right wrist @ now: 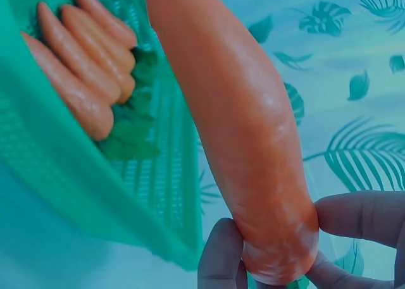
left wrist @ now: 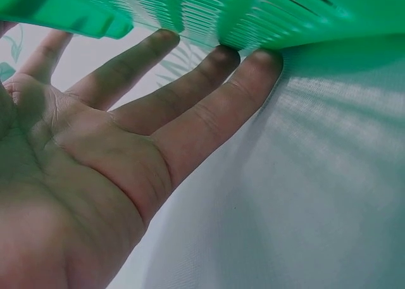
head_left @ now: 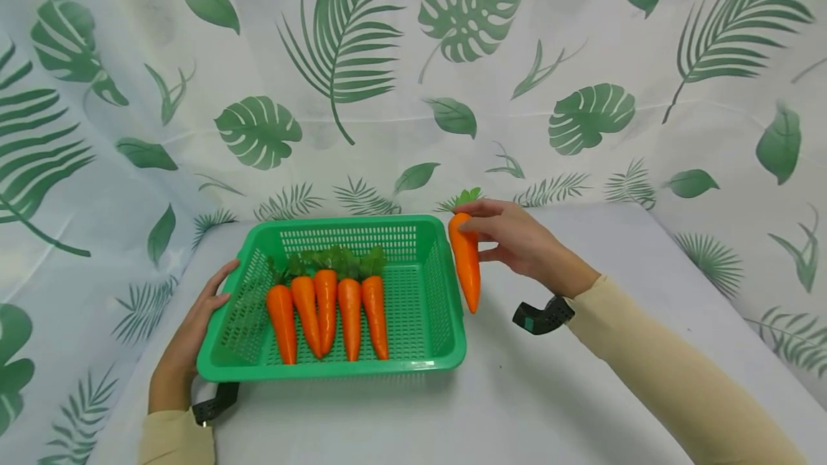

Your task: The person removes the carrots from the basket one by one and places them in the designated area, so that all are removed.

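Just past the right side of a green plastic basket (head_left: 332,370), my right hand (head_left: 517,239) pinches a carrot (head_left: 465,260) near its leafy top. The carrot's tip points down, and in the right wrist view thumb and fingers press its thick end (right wrist: 278,251) from both sides. My left hand (head_left: 200,321) lies along the basket's left side. Its fingers are straight in the left wrist view, with fingertips (left wrist: 262,64) against the slotted wall. Inside the basket, several carrots (head_left: 326,311) lie side by side, green leaves toward the far wall.
The basket stands on a white-covered table (head_left: 336,425). Behind and beside it hangs a white curtain (head_left: 388,142) printed with green leaves. A dark strap device (head_left: 545,316) sits at the right wrist, another (head_left: 216,404) at the left.
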A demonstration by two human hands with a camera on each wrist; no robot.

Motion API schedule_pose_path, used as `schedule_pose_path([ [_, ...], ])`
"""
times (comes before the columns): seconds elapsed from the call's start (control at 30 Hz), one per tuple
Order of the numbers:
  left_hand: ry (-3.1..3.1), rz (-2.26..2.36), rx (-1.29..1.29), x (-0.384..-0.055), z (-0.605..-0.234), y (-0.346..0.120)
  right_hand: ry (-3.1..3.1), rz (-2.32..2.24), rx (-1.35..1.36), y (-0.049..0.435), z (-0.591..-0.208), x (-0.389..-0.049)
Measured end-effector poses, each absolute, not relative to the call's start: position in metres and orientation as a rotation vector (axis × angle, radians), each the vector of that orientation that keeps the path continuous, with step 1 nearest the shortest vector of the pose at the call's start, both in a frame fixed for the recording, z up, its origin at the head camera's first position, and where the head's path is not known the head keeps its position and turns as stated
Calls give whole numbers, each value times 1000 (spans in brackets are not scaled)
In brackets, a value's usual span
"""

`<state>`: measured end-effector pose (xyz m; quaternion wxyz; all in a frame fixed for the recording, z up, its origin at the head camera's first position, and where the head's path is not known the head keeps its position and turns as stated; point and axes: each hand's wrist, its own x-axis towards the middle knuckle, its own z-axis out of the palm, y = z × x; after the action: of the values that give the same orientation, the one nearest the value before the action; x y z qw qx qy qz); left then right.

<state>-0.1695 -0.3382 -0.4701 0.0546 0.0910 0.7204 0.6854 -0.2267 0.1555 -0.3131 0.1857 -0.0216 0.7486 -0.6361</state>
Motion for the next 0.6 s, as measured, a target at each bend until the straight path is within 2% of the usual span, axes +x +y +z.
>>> schedule_pose_path([
  [0.6, 2192, 2088, 244, -169, -470, -337, 2160, -1793, -28, 194, -355, -226],
])
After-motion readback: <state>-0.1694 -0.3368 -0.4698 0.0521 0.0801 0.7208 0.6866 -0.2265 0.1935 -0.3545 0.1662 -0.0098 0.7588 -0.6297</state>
